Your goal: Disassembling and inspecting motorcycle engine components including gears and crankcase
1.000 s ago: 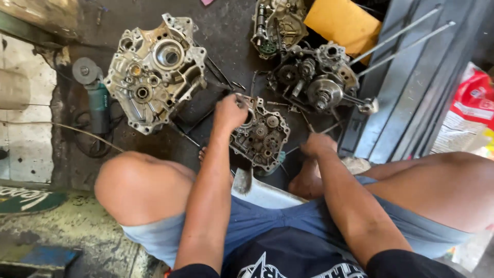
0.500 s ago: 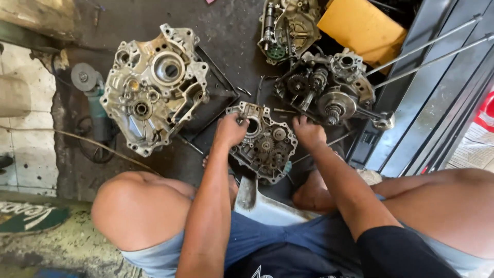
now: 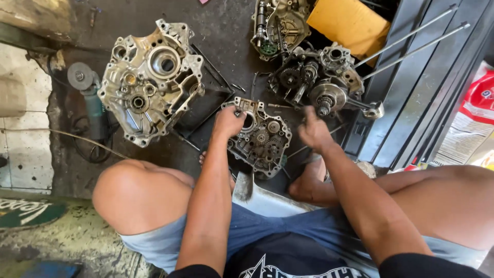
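Observation:
A small grey crankcase half (image 3: 263, 140) with gears inside lies on the dark floor between my knees. My left hand (image 3: 229, 121) grips its upper left edge. My right hand (image 3: 314, 132) hovers just right of the case, below a crankshaft and gear assembly (image 3: 320, 85), and does not touch either. Its fingers are curled and blurred, so I cannot tell if it holds anything.
A larger silver crankcase half (image 3: 152, 77) lies at the left, beside an angle grinder (image 3: 90, 100) with a cable. Another engine part (image 3: 280, 23) and yellow cardboard (image 3: 347, 23) sit at the top. Two long metal rods (image 3: 411, 37) lean at the right, near a red-and-white package (image 3: 478, 116).
My right hand came up onto the small case's right edge, then lifted off and moved right. My left hand kept its grip on the case.

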